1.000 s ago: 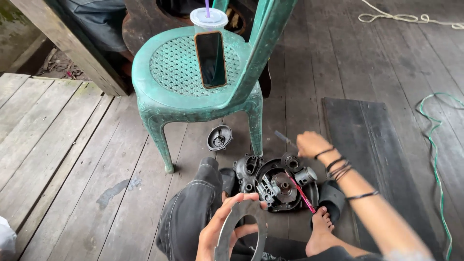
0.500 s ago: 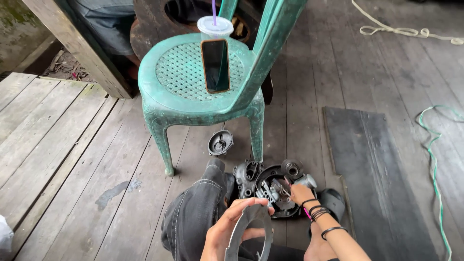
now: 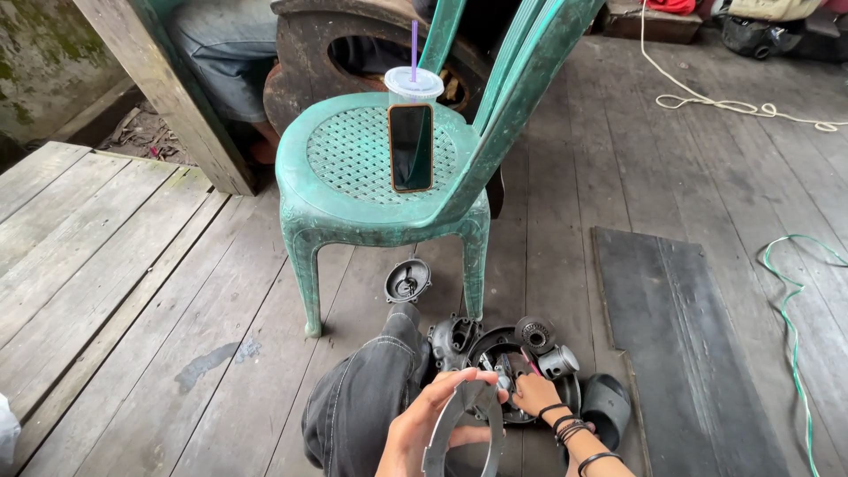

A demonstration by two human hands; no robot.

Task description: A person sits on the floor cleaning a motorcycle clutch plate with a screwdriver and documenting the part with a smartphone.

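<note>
Disassembly step, it seems: left hand grips flat grey metal ring plate over the lap; right hand, fingers pinched, picks inside round black engine housing on plank floor. Next needs fine fingertip pull.

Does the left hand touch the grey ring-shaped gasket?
Touching. The head view shows the left hand with fingers curled around the grey ring-shaped gasket, gripping its edge.

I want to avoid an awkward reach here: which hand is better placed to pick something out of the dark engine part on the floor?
Right. The right hand already rests on the engine part, while the left hand holds the grey ring-shaped plate.
</note>
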